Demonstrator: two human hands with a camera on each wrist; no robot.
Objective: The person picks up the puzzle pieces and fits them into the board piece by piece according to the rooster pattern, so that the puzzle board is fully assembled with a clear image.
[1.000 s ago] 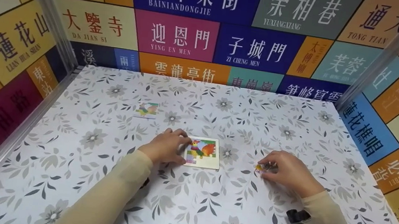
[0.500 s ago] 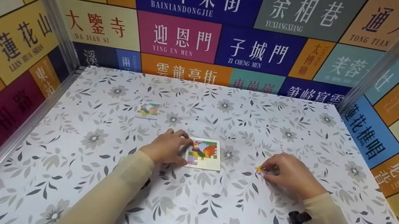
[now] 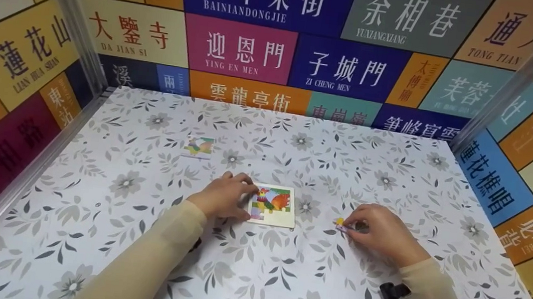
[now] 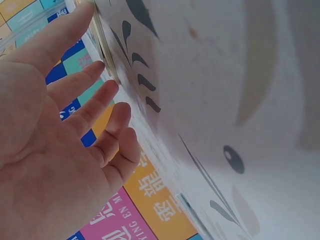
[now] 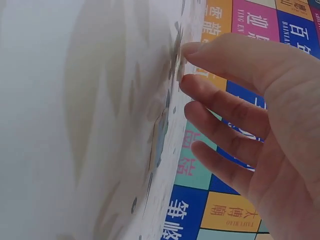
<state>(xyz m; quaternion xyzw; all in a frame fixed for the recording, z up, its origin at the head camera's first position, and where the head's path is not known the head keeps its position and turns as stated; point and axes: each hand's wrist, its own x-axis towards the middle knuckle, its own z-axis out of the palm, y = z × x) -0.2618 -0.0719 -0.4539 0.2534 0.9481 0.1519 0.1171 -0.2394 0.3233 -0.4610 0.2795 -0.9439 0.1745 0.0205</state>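
A framed jigsaw puzzle (image 3: pixel 273 203) with a colourful rooster lies in the middle of the table; its lower right part is bare and cream. My left hand (image 3: pixel 225 195) rests its thumb and fingertips at the puzzle's left edge, fingers spread, as the left wrist view shows. To the right, my right hand (image 3: pixel 377 230) pinches a small yellow and purple puzzle piece (image 3: pixel 340 224) between thumb and index finger, low over the table. In the right wrist view this piece (image 5: pixel 178 62) is seen edge-on, and a flat blue-grey thing (image 5: pixel 159 140) with a pale brown side lies below the other fingers.
A small picture card (image 3: pixel 198 146) with a similar rooster lies farther back on the left. The flower-patterned table cover (image 3: pixel 307 274) meets printed panels (image 3: pixel 243 49) behind and at both sides, with clear corner posts (image 3: pixel 521 73).
The puzzle piece in my right hand has turned, and its fingertips have shifted slightly left. My left hand stays at the puzzle's edge. The head view has shifted a little.
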